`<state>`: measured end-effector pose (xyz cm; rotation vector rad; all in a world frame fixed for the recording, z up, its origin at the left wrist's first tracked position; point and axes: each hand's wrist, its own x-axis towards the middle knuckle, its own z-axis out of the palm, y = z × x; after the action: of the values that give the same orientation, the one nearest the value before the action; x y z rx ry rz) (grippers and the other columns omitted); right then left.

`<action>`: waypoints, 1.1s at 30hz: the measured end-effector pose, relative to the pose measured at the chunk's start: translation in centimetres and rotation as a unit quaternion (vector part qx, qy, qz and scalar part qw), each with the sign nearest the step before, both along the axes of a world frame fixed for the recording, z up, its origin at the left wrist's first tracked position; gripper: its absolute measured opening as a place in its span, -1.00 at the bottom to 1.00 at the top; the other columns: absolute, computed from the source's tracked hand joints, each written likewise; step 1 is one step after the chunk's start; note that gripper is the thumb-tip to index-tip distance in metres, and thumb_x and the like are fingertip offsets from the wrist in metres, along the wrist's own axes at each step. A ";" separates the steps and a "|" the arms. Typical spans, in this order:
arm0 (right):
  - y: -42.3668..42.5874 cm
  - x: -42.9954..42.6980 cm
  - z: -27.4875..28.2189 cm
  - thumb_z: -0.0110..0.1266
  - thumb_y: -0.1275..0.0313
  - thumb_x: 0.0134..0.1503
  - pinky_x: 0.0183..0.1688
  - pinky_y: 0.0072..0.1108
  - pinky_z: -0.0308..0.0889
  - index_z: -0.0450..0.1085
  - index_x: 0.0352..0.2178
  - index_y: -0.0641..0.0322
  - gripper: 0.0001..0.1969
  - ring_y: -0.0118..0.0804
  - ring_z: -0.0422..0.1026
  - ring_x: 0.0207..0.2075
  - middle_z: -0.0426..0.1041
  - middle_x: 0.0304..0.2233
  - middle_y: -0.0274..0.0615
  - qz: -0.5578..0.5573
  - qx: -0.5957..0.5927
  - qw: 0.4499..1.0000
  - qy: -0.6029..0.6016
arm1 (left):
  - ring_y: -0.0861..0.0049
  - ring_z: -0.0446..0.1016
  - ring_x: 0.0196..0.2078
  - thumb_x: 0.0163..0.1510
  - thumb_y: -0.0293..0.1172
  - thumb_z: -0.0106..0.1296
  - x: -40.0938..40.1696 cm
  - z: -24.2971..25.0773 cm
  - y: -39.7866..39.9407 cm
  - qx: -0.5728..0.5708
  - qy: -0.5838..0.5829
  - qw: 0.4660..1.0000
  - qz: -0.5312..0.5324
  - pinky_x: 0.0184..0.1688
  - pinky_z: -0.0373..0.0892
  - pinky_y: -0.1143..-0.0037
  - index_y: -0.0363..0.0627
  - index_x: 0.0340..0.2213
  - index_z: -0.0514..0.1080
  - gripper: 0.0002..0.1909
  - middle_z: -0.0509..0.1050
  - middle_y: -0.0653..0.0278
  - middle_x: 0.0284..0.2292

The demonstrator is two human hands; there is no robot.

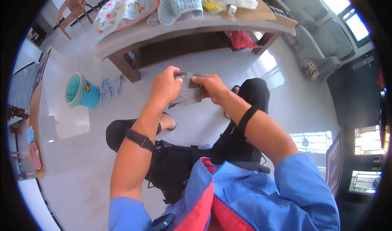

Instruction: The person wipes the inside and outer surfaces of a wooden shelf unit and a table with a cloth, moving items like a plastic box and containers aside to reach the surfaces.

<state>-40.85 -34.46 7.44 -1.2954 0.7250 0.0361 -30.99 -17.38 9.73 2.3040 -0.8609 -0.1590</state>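
Observation:
Between my two hands hangs a small piece of grey cloth [187,96], held above the floor in front of my knees. My left hand [166,86] pinches its upper left edge between thumb and fingers. On the other side, my right hand [212,86] grips the upper right part, with the thumb on top and the fingers beneath. The cloth looks folded or doubled along the top, where it is blurred. Its lower edge is uneven and hangs free.
Ahead stands a low table [183,29] bearing a floral cover [122,13], a striped towel [180,4] and a white bottle [231,10]. A blue bin [88,91] and a crumpled cloth [111,87] are on the floor at left. A grey sofa [330,41] is at right.

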 end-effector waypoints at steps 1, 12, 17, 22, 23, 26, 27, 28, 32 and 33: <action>-0.8 -0.6 -1.1 0.27 0.23 0.09 -0.55 -0.49 0.31 0.46 -0.44 0.26 -0.72 -0.34 0.38 -0.59 0.41 -0.54 -0.25 -0.012 0.022 1.000 0.006 | 0.15 0.57 -0.25 0.04 -0.36 0.15 -0.6 -1.4 -0.4 0.002 0.047 0.998 0.036 -0.14 0.44 0.30 -0.14 -0.09 0.48 -0.64 0.58 0.02 -0.32; -6.0 -6.6 -7.4 0.12 0.62 0.12 -0.33 -0.50 0.53 0.47 -0.20 0.34 -0.81 -0.28 0.53 -0.44 0.52 -0.39 -0.15 -0.058 0.072 0.996 -0.004 | 0.22 0.58 -0.30 0.01 -0.34 0.17 -3.0 -8.6 -2.8 0.063 0.116 0.991 0.022 -0.19 0.45 0.32 -0.16 -0.14 0.54 -0.65 0.60 0.09 -0.37; -5.0 -5.5 -6.9 0.20 0.57 0.10 -0.43 -0.53 0.50 0.48 -0.32 0.35 -0.90 -0.33 0.52 -0.50 0.53 -0.44 -0.16 -0.061 0.039 0.996 -0.049 | 0.13 0.55 -0.13 0.07 -0.29 0.14 -3.1 -6.9 -2.5 0.124 0.075 0.989 -0.006 -0.07 0.42 0.27 -0.17 -0.21 0.55 -0.72 0.59 0.00 -0.23; -5.0 -5.7 -6.7 0.26 0.50 0.10 -0.39 -0.53 0.48 0.48 -0.31 0.33 -0.85 -0.36 0.51 -0.46 0.51 -0.44 -0.18 -0.009 -0.007 0.999 -0.040 | 0.11 0.55 -0.14 0.08 -0.30 0.13 -3.6 -4.5 -2.0 0.115 0.097 0.988 0.040 -0.09 0.43 0.26 -0.17 -0.23 0.55 -0.74 0.59 -0.01 -0.23; -4.8 -5.6 -6.9 0.26 0.50 0.10 -0.39 -0.53 0.48 0.48 -0.31 0.33 -0.85 -0.36 0.51 -0.46 0.51 -0.44 -0.18 -0.008 -0.010 0.999 -0.040 | 0.10 0.56 -0.15 0.08 -0.31 0.13 -3.6 -4.5 -1.9 0.111 0.085 0.989 0.037 -0.09 0.43 0.26 -0.17 -0.22 0.55 -0.75 0.59 -0.01 -0.24; -3.7 -5.2 -7.1 0.24 0.53 0.07 -0.42 -0.52 0.47 0.41 -0.12 0.38 -0.68 -0.35 0.51 -0.47 0.49 -0.43 -0.16 0.008 -0.038 0.999 -0.036 | 0.11 0.56 -0.16 0.09 -0.32 0.14 -3.3 -5.8 -0.9 0.094 0.071 0.992 0.044 -0.10 0.43 0.27 -0.17 -0.21 0.55 -0.75 0.60 0.00 -0.27; -3.5 -5.2 -7.3 0.23 0.55 0.06 -0.43 -0.52 0.47 0.33 -0.01 0.39 -0.55 -0.34 0.50 -0.48 0.48 -0.43 -0.14 -0.004 -0.053 0.998 -0.034 | 0.11 0.56 -0.16 0.09 -0.32 0.14 -3.3 -6.0 -0.6 0.082 0.067 0.993 0.049 -0.10 0.43 0.27 -0.17 -0.20 0.55 -0.74 0.60 0.00 -0.28; -3.3 -5.1 -7.4 0.22 0.57 0.04 -0.45 -0.52 0.46 0.24 0.10 0.41 -0.43 -0.33 0.50 -0.49 0.47 -0.43 -0.13 -0.015 -0.068 0.997 -0.031 | 0.11 0.56 -0.16 0.09 -0.32 0.14 -3.3 -6.4 -0.4 0.082 0.069 0.993 0.052 -0.10 0.43 0.27 -0.17 -0.20 0.55 -0.74 0.60 0.00 -0.28; -4.8 -5.7 -8.8 0.25 0.56 -0.01 -0.45 -0.47 0.47 0.07 0.25 0.42 -0.20 -0.25 0.50 -0.49 0.48 -0.39 -0.04 -0.004 0.079 0.997 0.008 | 0.09 0.55 -0.13 0.10 -0.31 0.14 -3.6 -7.5 -0.7 0.080 0.095 0.991 0.040 -0.07 0.43 0.25 -0.16 -0.17 0.54 -0.72 0.60 0.01 -0.26; -4.8 -5.7 -9.1 0.24 0.55 0.02 -0.46 -0.48 0.47 0.13 0.21 0.43 -0.28 -0.27 0.50 -0.48 0.48 -0.39 -0.07 -0.007 0.087 0.996 0.033 | 0.08 0.55 -0.11 0.10 -0.29 0.13 -3.6 -7.8 -0.5 0.080 0.093 0.992 0.023 -0.06 0.42 0.24 -0.15 -0.16 0.54 -0.71 0.60 0.02 -0.24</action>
<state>-46.57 -39.24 -1.62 -1.1262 0.7708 0.1282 -34.64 -17.90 1.94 2.4085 -0.7223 -0.4309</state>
